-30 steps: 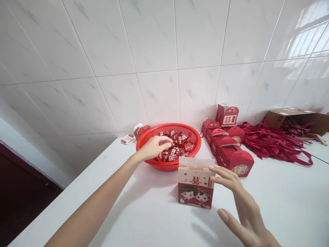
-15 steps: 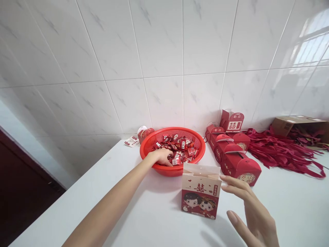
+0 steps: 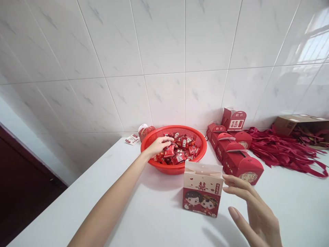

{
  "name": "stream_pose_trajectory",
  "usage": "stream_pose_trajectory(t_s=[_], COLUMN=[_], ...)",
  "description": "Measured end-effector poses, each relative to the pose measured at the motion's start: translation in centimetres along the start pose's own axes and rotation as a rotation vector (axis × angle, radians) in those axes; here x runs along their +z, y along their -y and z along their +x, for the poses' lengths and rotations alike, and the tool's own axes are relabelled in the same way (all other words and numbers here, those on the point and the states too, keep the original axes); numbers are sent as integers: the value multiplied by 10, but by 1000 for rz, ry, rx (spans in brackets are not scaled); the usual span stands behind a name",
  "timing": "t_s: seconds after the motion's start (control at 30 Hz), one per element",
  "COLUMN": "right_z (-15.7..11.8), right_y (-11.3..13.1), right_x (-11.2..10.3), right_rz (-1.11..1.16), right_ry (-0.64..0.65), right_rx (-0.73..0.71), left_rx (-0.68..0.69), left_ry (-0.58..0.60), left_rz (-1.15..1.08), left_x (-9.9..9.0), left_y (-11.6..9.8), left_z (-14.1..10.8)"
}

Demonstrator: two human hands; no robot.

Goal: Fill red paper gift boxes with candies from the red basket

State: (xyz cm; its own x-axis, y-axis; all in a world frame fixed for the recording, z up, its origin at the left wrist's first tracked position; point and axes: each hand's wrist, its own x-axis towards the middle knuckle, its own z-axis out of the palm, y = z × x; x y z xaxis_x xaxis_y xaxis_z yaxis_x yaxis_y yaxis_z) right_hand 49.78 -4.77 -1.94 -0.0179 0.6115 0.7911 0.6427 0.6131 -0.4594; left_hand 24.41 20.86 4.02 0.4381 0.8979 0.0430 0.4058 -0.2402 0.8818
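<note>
My left hand [image 3: 159, 145] is over the red plastic basket [image 3: 146, 161], its fingers closed round a red wrapped candy [image 3: 169, 151]. More small red and white packets [image 3: 180, 157] lie heaped below it. In front of the basket a cream and red paper box [image 3: 202, 197], printed with two cartoon faces, stands upright with its top open. My right hand [image 3: 253, 206] is just right of this box, thumb and fingers apart with nothing between them; the fingertips are by its right edge.
Several red gift boxes [image 3: 243, 166] stand behind my right hand. Dark red ribbons [image 3: 282, 151] spread to the right beside a cardboard box [image 3: 295, 123]. A small red box [image 3: 146, 131] and a printed card [image 3: 132, 139] sit left of the basket, near the tiled wall [image 3: 164, 99].
My left hand has lifted a little out of the heap, with a red packet now showing at its fingers. My right hand has stayed beside the box. The view has shifted slightly.
</note>
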Motion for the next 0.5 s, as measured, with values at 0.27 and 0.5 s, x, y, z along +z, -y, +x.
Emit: stream_pose_trajectory(t_s=[0.27,0.5], right_z=[1,2], right_y=[1,1], right_x=[1,0], right_rz=[-2,-10], right_ry=[-10,-36], right_rx=[-4,-5], left_rx=[-5,19], left_ry=[-46,-47], left_rz=[-139,163], left_x=[-2,2], left_y=[-1,-2], left_z=[-3,0])
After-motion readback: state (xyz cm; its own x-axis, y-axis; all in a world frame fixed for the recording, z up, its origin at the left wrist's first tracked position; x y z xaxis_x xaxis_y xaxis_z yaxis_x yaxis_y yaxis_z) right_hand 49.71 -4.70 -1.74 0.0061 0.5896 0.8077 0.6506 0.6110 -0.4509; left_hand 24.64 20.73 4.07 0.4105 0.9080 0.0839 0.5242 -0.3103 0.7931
